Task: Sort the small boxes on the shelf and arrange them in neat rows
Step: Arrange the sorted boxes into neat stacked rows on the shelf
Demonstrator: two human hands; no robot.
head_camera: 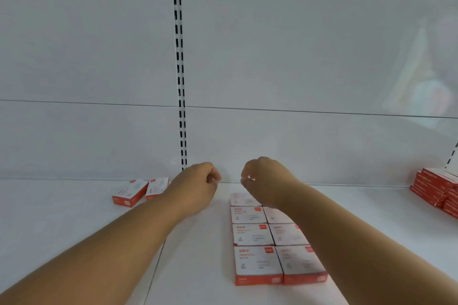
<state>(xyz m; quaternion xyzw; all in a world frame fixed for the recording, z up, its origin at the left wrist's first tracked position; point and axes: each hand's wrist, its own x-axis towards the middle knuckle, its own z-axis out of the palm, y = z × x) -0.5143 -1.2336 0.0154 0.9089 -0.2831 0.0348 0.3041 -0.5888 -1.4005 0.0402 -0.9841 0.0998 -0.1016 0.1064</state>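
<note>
Over the white metal shelf (pixel 74 230), the left hand (pixel 195 188) and right hand (pixel 262 181) are hovering loosely curled, holding nothing, probably between placements: two white-and-orange cardboard boxes (pixel 138 192) are lying askew far left, while the neat double row of boxes (pixel 270 240) is sitting near right.

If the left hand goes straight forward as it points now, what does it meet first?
Probably the white back wall of the shelf: the left hand holds nothing, and the two loose boxes lie beside its line. Depth is unclear.

A white back panel (pixel 297 44) rises behind the white shelf (pixel 74 205), split by a slotted upright (pixel 180 82) and a horizontal seam.
</note>
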